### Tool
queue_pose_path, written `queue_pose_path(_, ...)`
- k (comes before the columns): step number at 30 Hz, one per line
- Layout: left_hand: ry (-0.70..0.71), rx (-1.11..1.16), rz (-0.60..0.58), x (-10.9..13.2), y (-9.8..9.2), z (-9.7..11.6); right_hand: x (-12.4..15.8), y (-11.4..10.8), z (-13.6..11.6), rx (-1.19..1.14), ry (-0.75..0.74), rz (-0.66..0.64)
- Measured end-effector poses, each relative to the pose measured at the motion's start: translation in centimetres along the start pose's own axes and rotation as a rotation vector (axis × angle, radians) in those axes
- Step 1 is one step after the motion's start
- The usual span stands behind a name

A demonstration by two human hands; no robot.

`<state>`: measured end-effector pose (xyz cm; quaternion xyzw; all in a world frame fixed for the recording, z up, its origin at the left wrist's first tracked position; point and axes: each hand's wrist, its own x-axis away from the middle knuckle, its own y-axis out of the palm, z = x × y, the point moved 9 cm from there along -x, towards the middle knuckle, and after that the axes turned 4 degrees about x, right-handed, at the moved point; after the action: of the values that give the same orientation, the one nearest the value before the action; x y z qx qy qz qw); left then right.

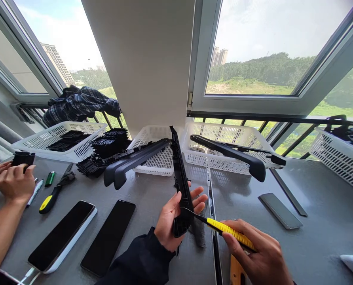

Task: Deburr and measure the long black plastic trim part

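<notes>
A long black plastic trim piece lies upright in my left hand, its thumb on one edge and its fingertips showing past the other. My right hand is closed round a yellow utility knife. The knife's thin tip meets, or nearly meets, the lower part of the piece; I cannot tell whether it presses in. Beyond my left hand, similar black curved pieces rest against a white basket. Another such piece lies across the white basket to the right.
At the left, another person's hands hold a small black part. Two phones lie on the grey table, beside a yellow-black tool and a green lighter. A flat grey plate lies right.
</notes>
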<state>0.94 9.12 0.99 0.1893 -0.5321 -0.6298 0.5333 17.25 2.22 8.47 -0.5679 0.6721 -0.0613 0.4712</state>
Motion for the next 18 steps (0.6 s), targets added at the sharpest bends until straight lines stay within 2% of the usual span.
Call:
queue_pose_path(9,0.014,0.021,0.030,-0.33,-0.39,0.68,-0.08,0.83,-0.30,-0.060,-0.062,-0.117)
queue_pose_path(13,0.009,0.028,0.077,-0.29,-0.51,0.85,-0.15,0.29,-0.37,-0.035,-0.071,-0.066)
queue_pose_path(18,-0.004,0.031,0.052,-0.33,-0.42,0.74,-0.45,-0.14,-0.61,-0.012,-0.101,-0.077)
